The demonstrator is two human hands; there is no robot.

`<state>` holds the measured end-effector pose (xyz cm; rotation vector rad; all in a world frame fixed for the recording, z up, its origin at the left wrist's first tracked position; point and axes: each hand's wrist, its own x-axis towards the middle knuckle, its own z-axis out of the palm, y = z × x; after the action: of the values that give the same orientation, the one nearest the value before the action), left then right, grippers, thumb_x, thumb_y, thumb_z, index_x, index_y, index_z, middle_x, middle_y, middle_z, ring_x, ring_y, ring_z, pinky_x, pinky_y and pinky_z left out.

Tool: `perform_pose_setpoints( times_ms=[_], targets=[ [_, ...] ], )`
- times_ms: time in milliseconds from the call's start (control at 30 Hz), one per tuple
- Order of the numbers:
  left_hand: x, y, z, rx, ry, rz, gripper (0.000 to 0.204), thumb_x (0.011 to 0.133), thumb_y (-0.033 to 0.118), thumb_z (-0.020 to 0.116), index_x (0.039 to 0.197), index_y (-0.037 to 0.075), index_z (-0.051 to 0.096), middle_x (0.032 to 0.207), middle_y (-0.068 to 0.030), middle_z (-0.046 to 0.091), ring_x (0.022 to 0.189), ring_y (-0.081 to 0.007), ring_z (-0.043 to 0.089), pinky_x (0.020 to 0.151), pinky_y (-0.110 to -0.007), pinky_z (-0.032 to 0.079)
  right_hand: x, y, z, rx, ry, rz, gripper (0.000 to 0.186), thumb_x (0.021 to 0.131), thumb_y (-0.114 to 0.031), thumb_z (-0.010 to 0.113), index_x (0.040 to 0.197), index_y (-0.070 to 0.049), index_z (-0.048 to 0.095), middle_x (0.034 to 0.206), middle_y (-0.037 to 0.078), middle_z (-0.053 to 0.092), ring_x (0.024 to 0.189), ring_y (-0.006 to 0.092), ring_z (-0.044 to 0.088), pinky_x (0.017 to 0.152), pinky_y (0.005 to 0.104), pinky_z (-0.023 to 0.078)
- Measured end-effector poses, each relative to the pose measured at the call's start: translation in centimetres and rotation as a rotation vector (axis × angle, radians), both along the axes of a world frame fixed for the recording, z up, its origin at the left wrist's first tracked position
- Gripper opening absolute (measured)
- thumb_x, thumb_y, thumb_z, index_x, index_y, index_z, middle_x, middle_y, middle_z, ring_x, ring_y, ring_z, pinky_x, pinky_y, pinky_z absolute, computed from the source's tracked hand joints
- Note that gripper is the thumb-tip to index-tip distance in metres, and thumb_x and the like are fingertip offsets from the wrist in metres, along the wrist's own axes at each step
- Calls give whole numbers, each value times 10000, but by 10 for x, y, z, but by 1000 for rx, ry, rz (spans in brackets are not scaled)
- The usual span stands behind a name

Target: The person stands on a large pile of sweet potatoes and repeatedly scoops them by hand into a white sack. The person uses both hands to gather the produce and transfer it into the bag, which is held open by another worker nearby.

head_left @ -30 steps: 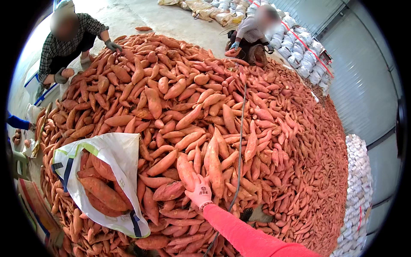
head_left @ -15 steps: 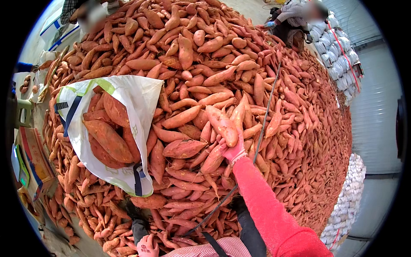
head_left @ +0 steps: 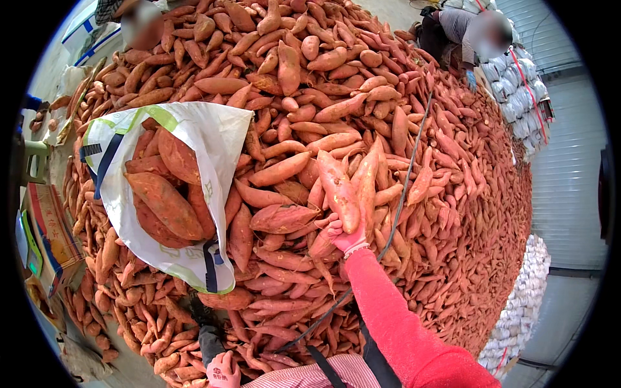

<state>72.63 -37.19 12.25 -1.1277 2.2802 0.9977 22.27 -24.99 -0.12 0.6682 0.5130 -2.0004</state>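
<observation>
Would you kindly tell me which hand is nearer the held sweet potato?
Right. The right hand grips the sweet potato at its near end; the left hand is apart, at lower left.

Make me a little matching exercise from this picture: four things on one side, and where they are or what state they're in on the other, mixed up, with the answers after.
Things:
1. White sack
2. Right hand
3. Left hand
4. Cardboard box

Places and states:
A. Near the picture's lower edge, in a pink glove
B. Gripping a sweet potato
C. Near the picture's left edge
D. Open, with large sweet potatoes inside

Pairs: 1-D, 2-B, 3-A, 4-C
</observation>
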Motion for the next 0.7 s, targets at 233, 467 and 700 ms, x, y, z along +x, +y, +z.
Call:
perform_pose_setpoints(
  times_ms=[233, 467, 700],
  targets=[
    [-1, -2, 1, 17, -16, -22, 319, 804, 159, 693, 1104, 59, 657, 1034, -141, 652, 935, -343, 642, 828, -442, 517, 3, -1, 0, 24, 91, 38, 757, 856, -701, 568, 1194, -25, 577, 888, 104, 663, 615, 218, 634, 530, 311, 470],
    [14, -1, -9, -4, 27, -81, 346, 810, 166, 687, 1144, 85, 649, 1075, -141, 652, 985, -336, 635, 853, -428, 516, 58, -65, 7, 1019, 1062, 235, 869, 788, -384, 809, 1470, -27, 406, 1344, 157, 552, 1173, 271, 560, 1006, 364, 471],
    [15, 0, -4, 20, -3, -57, 362, 781, 168, 695, 1121, 50, 659, 1038, -142, 660, 964, -340, 631, 843, -436, 515, 107, -90, 55, 1387, 1977, 815, 607, 721, -142, 761, 1295, -292, 634, 1220, 148, 534, 1078, 360, 542, 932, 443, 458]
  ],
)
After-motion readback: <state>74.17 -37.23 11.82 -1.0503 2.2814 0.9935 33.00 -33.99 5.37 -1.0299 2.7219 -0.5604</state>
